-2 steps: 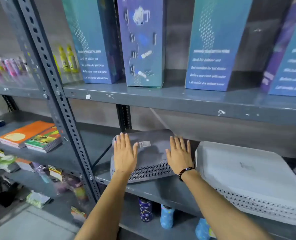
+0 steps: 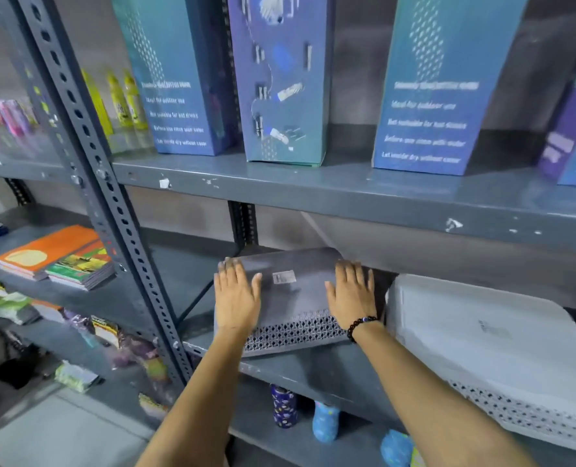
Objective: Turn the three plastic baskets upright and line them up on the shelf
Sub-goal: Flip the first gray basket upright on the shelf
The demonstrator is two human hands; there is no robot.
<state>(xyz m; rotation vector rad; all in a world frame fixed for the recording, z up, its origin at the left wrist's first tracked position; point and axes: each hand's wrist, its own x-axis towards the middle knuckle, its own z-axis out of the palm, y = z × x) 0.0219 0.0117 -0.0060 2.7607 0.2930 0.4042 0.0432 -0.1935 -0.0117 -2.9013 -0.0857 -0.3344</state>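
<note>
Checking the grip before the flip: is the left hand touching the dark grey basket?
Touching. The head view shows the left hand lying flat, fingers spread, on the upturned bottom of the dark grey basket, with no gap visible.

Dim, cool overhead light leaves the shelf (image 2: 313,372) recess in shadow, while motion blur smears the box lettering (image 2: 428,123) and wide-angle distortion bends the upright post (image 2: 104,183).

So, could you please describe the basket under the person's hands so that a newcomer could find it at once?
Start at the grey metal rack and go to its middle shelf, under the tall blue boxes. Beside the upright lies the dark basket, upside down, both hands flat on it. Unlike the white basket to its right, it is dark grey, smaller, and bears a white sticker.
</note>
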